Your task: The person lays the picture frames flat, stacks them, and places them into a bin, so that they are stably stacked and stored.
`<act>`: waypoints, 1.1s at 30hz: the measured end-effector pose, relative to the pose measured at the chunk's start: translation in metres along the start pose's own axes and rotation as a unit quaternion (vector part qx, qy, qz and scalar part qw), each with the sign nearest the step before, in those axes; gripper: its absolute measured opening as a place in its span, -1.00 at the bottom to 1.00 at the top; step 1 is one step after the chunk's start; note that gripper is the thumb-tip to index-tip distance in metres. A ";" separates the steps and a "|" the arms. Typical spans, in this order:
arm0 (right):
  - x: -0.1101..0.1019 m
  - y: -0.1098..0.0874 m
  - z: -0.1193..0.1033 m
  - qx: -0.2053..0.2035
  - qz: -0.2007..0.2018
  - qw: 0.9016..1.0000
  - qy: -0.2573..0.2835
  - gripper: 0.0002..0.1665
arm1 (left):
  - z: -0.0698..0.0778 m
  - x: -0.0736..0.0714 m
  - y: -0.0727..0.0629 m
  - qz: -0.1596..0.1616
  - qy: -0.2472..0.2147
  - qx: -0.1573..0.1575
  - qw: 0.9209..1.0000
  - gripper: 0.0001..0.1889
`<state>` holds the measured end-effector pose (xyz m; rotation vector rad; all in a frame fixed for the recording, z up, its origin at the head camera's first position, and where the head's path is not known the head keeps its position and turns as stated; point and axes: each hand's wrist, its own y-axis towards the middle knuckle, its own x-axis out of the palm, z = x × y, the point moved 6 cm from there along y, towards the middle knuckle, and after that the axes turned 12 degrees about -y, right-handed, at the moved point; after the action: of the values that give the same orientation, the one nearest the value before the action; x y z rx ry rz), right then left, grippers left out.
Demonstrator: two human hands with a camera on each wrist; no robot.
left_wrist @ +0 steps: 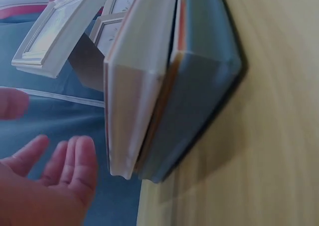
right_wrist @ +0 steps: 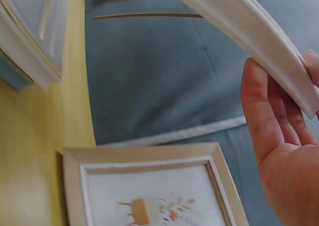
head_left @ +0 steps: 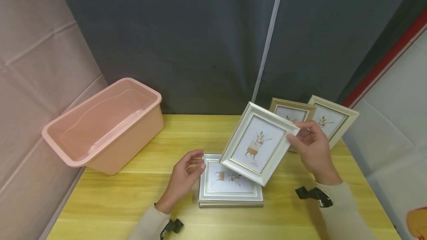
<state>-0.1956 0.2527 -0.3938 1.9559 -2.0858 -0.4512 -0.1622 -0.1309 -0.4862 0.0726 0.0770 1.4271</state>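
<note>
My right hand point(head_left: 313, 149) pinches a white picture frame point(head_left: 258, 145) by its right-hand corner, thumb on the front and fingers behind. The held frame is tilted above a stack of frames and overlaps it in the head view. On the table the stack's top one is a silver picture frame point(head_left: 230, 194) with a plant print, lying flat. My left hand point(head_left: 185, 177) hovers at the stack's left side, fingers loosely bent and holding nothing. From the left wrist view the stack's side point(left_wrist: 132, 116) shows two frames, one over the other, with the left fingers point(left_wrist: 82, 163) apart from them.
A tan picture frame point(head_left: 297, 109) and a cream picture frame point(head_left: 347, 116) stand propped at the back right, partly hidden by the held frame and right hand. At the left sits a pink plastic tub point(head_left: 133, 136). A dark curtain point(head_left: 200, 47) hangs behind the wooden table point(head_left: 133, 203).
</note>
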 end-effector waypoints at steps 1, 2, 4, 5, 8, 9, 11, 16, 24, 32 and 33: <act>0.003 -0.002 0.001 -0.004 -0.009 1.000 0.017 -0.54 | 0.003 0.003 0.001 -0.014 -0.017 0.010 1.000 -0.54; 0.006 -0.003 0.002 -0.007 -0.019 0.999 0.033 -0.54 | 0.006 0.006 0.003 -0.029 -0.031 0.020 0.999 -0.54; 0.012 -0.005 0.004 -0.011 -0.041 0.997 0.069 -0.52 | 0.011 0.012 0.005 -0.058 -0.045 0.041 0.996 -0.52; 0.014 -0.006 0.006 -0.011 -0.053 0.995 0.078 -0.51 | 0.014 0.015 0.006 -0.074 -0.050 0.051 0.995 -0.51; 0.021 -0.010 0.010 -0.005 -0.083 0.991 0.104 -0.51 | 0.019 0.026 0.011 -0.113 -0.064 0.062 0.990 -0.48; 0.024 -0.010 0.012 -0.002 -0.091 0.990 0.107 -0.51 | 0.020 0.029 0.012 -0.126 -0.069 0.066 0.987 -0.47; 0.028 -0.012 0.014 0.007 -0.106 0.988 0.108 -0.52 | 0.022 0.036 0.015 -0.154 -0.086 0.063 0.982 -0.45; 0.034 -0.017 0.018 0.016 -0.137 0.984 0.113 -0.58 | 0.018 0.050 0.018 -0.236 -0.147 0.034 0.960 -0.41; 0.038 -0.019 0.025 0.018 -0.135 0.982 0.131 -0.62 | 0.012 0.050 0.017 -0.248 -0.160 0.024 0.955 -0.40; 0.039 -0.023 0.036 0.049 -0.080 0.988 0.120 -0.66 | 0.008 0.042 0.009 -0.201 -0.168 0.029 0.965 -0.32; 0.039 -0.023 0.038 0.055 -0.073 0.989 0.117 -0.65 | 0.007 0.042 0.008 -0.199 -0.173 0.030 0.964 -0.31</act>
<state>-0.1914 0.2146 -0.4392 2.1185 -1.8664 -0.1252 -0.1632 -0.0887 -0.4787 0.3375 -0.1463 0.9923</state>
